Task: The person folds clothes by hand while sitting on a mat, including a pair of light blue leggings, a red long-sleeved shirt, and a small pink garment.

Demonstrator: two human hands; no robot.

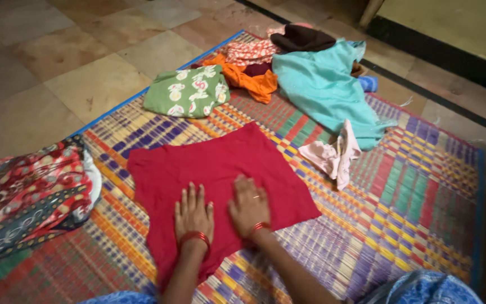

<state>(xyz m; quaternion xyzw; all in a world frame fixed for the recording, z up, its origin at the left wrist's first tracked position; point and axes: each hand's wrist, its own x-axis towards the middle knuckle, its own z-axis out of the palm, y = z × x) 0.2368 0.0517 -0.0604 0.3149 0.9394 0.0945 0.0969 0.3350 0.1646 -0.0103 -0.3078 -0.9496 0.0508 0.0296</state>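
Red cloth point(220, 180) lies spread flat on the striped mat point(412, 191), mid-frame. Left hand point(194, 214) and right hand point(250, 205) both rest on it palm down, fingers flat, gripping nothing. Looks soft, light and limp; best pinched at corners or edges. Green floral garment point(188, 91) behind it, turquoise cloth point(324, 84) beyond, folded stack point(32, 194) at left.

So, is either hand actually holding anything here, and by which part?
Nothing is held. Left hand and right hand lie flat, palms down, on the red cloth.
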